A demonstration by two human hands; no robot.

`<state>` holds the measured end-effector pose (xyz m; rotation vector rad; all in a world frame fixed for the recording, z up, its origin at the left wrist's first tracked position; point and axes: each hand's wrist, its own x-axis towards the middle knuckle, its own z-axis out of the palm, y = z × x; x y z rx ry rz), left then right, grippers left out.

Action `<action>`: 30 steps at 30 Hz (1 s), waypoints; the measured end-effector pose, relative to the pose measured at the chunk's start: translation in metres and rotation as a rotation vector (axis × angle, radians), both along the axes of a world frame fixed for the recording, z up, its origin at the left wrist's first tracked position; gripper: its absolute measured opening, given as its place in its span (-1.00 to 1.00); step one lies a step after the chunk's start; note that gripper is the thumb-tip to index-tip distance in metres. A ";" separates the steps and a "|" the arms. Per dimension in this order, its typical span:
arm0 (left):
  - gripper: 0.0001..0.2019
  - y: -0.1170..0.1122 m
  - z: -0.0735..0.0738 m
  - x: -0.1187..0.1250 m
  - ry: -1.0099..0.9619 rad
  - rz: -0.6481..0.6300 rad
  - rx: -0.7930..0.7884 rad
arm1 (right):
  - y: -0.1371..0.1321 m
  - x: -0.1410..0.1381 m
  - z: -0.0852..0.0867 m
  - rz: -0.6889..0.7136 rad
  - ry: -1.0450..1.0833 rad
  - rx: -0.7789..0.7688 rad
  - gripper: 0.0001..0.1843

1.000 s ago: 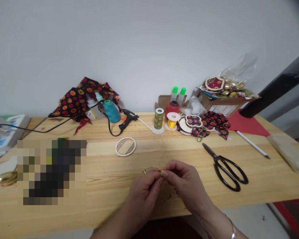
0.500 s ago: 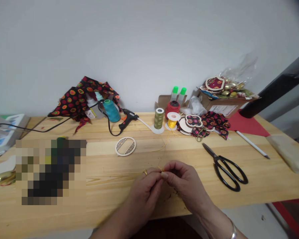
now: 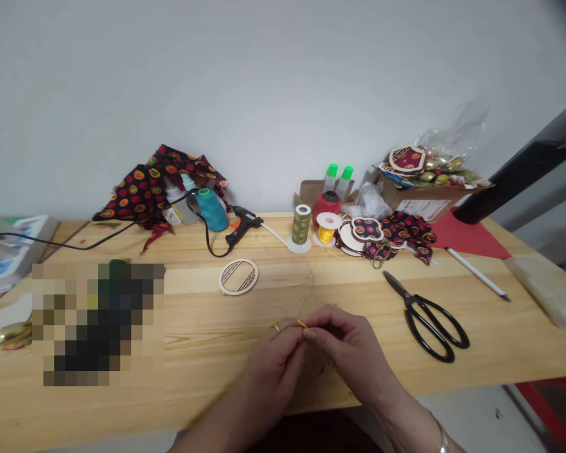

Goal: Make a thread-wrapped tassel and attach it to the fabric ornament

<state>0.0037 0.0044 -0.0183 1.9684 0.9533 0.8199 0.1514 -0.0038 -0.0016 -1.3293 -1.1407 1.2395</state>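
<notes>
My left hand [image 3: 277, 355] and my right hand [image 3: 342, 343] meet fingertip to fingertip above the front of the table. Both are closed in a pinch on a short yellow cord [image 3: 302, 324], of which only a little shows between the fingers. A thin thread runs from the fingers toward the back. Beyond my hands lies an oval wooden frame [image 3: 238, 277] with lattice cutouts. Black-handled scissors [image 3: 408, 301] lie to the right of my right hand. The spool of yellow cord [image 3: 327, 229] stands farther back, with a loose end trailing on the table.
An olive thread spool [image 3: 301, 226], a glue gun [image 3: 240, 229] and a teal thread cone [image 3: 211, 209] stand along the wall. Patterned fabric pieces [image 3: 408, 229], a cardboard box [image 3: 419, 200] and a white pen [image 3: 476, 272] are at right. A blurred-out patch covers the left side.
The fingers have shifted slightly at the pinch, and a little more of the yellow cord shows above them. Elsewhere, nothing on the table has moved.
</notes>
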 end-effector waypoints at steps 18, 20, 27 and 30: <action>-0.82 -0.001 0.000 0.000 0.033 0.033 0.016 | -0.002 0.000 -0.002 0.021 -0.134 0.180 -0.91; -0.83 -0.001 0.001 0.000 0.025 0.040 0.013 | -0.002 -0.001 -0.004 0.015 -0.140 0.219 -0.89; -0.81 0.000 0.001 0.000 0.010 0.031 -0.014 | -0.005 -0.004 -0.006 -0.031 -0.258 0.384 -0.85; -0.81 0.002 0.002 0.000 -0.011 0.038 -0.030 | -0.006 -0.005 -0.005 -0.054 -0.289 0.424 -0.85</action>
